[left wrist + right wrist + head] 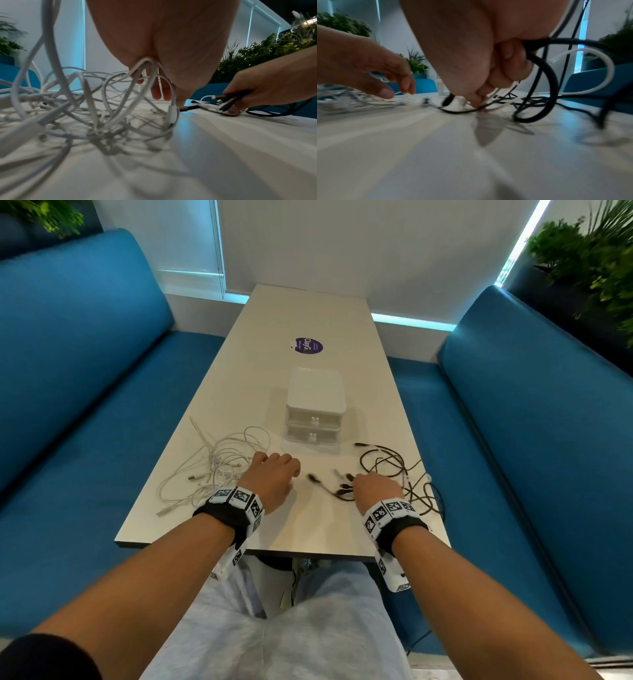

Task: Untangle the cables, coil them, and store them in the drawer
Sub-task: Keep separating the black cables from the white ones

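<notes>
Cables: two tangles, white [219, 463], black [394, 470]; two drawers [313, 428].

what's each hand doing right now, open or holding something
Left hand: fingers curled round loops of the tangled white cables.
Right hand: gripping a bunch of thin black cables near their plug ends.

surface [239, 392]: long pale top btwn blue benches | white cables [219, 463] tangled @ 9 o'clock | black cables [394, 470] @ 3 o'clock | drawer unit [315, 409] ctr, both drawers closed | purple sticker [306, 346] @ 12 o'clock
</notes>
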Demonstrator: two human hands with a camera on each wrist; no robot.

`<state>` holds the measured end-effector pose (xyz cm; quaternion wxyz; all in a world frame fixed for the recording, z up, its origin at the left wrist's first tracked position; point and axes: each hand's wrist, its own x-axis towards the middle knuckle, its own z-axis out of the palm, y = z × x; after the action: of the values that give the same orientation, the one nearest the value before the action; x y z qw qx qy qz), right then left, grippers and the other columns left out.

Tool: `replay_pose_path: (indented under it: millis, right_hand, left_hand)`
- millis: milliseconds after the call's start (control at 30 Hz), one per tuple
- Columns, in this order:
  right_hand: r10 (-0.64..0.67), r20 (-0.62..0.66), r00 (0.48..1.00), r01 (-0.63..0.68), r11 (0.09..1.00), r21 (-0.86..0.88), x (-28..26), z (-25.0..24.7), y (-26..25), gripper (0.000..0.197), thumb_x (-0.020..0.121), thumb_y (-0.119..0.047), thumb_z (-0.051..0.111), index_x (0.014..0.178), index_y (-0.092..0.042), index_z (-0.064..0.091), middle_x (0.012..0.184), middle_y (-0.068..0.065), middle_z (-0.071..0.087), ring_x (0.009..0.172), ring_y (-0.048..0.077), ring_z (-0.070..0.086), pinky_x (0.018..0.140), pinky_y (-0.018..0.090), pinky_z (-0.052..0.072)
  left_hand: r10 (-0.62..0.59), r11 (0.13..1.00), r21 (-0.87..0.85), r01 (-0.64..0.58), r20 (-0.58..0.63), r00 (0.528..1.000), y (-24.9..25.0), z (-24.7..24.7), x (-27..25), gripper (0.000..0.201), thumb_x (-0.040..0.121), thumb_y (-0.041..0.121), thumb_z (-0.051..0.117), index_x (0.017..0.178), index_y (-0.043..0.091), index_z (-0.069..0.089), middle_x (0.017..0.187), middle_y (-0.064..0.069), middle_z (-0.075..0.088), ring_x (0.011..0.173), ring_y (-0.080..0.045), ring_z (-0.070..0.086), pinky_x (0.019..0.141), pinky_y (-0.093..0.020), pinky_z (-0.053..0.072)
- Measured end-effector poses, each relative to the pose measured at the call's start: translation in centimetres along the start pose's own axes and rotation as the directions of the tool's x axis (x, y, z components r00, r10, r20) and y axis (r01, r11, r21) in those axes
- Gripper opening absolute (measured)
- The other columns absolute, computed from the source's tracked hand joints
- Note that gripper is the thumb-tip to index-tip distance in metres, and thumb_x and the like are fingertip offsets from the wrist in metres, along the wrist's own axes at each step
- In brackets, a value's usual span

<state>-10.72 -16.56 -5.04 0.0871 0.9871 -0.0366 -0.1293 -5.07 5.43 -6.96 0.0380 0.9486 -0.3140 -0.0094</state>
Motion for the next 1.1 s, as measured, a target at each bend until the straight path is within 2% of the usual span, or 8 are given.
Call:
replay_pose_path:
  millis: [200,333,500,633,733,800,933,1100]
  right_hand:
    - [0.230,0.014,0.973,-0.230,0.972,0.038,-1.1,0.2,3.9,0.028,0.095,-0.008,0.044,0.116,-0.012,0.062,0.112,0.008,0.065,0.100,0.026,0.065,0.076,0.036,0.049]
    - [0.301,-0.016,0.954,-0.289,0.927,0.238,-0.9,0.1,4.4,0.021,0.093,-0.010,0.044,0.105,-0.012,0.061,0.097,0.006,0.062,0.084,0.025,0.061,0.069,0.034,0.048]
    - [0.061,-0.079,0.995,-0.015,0.877,0.481,-0.5,0.3,2.7,0.022,0.098,-0.029,0.046,0.111,-0.024,0.063,0.097,0.006,0.068,0.082,0.025,0.065,0.073,0.035,0.056]
    - [-0.166,0.024,0.986,0.138,0.884,0.447,-0.7,1.1,1.0,0.032,0.095,-0.026,0.050,0.124,-0.031,0.065,0.109,0.006,0.070,0.094,0.026,0.066,0.080,0.034,0.055]
    - [-0.088,0.034,0.996,0.071,0.940,0.335,-0.6,1.0,0.9,0.039,0.096,-0.024,0.046,0.131,-0.033,0.059,0.116,0.005,0.066,0.100,0.028,0.065,0.083,0.037,0.056]
    - [0.052,0.034,0.998,-0.059,0.969,0.240,-0.6,0.7,1.4,0.034,0.095,-0.020,0.043,0.124,-0.021,0.062,0.113,0.006,0.065,0.098,0.028,0.065,0.079,0.036,0.054]
    - [0.267,0.077,0.961,-0.275,0.875,0.399,-0.3,0.5,1.8,0.024,0.095,-0.017,0.045,0.110,-0.008,0.061,0.108,0.011,0.065,0.096,0.030,0.065,0.074,0.034,0.051]
    - [0.190,-0.018,0.982,-0.149,0.819,0.554,-0.1,0.4,-0.1,0.029,0.094,-0.027,0.045,0.110,-0.010,0.062,0.103,0.011,0.066,0.090,0.029,0.064,0.076,0.035,0.054]
  left_hand:
    - [0.000,0.999,0.040,-0.002,0.039,0.999,-0.4,-0.1,-0.2,0.020,0.095,0.024,0.051,0.115,0.024,0.054,0.117,0.005,0.062,0.110,-0.019,0.052,0.105,-0.038,0.026]
    - [0.005,0.998,0.063,-0.007,0.043,0.999,0.1,0.0,-0.2,0.017,0.096,0.025,0.048,0.112,0.024,0.055,0.113,0.005,0.062,0.108,-0.020,0.052,0.103,-0.039,0.026]
    - [-0.003,1.000,0.013,0.003,-0.024,1.000,0.3,-0.1,-0.1,0.023,0.098,0.030,0.047,0.119,0.023,0.056,0.122,0.003,0.057,0.112,-0.020,0.050,0.104,-0.039,0.026]
    - [-0.049,0.995,-0.097,0.035,-0.149,0.988,0.3,-0.8,0.1,0.025,0.102,0.033,0.039,0.117,0.023,0.056,0.120,0.004,0.057,0.113,-0.020,0.052,0.106,-0.041,0.026]
    - [-0.077,0.990,-0.127,0.054,-0.185,0.980,-0.8,-1.6,0.0,0.022,0.102,0.026,0.037,0.110,0.023,0.057,0.111,0.003,0.058,0.107,-0.022,0.053,0.101,-0.042,0.029]
    - [-0.111,0.987,-0.132,0.086,-0.191,0.975,-1.9,-1.9,-0.2,0.020,0.099,0.022,0.041,0.110,0.023,0.059,0.111,0.003,0.058,0.107,-0.023,0.052,0.099,-0.042,0.030]
    - [-0.151,0.984,-0.120,0.133,-0.162,0.975,-3.3,-2.2,-0.9,0.022,0.092,0.018,0.049,0.105,0.029,0.062,0.114,0.008,0.057,0.113,-0.018,0.047,0.100,-0.039,0.025]
    - [-0.117,0.985,-0.135,0.105,-0.088,0.989,-2.9,-2.4,-1.6,0.037,0.079,0.003,0.049,0.095,0.032,0.066,0.110,0.012,0.056,0.112,-0.015,0.044,0.100,-0.037,0.022]
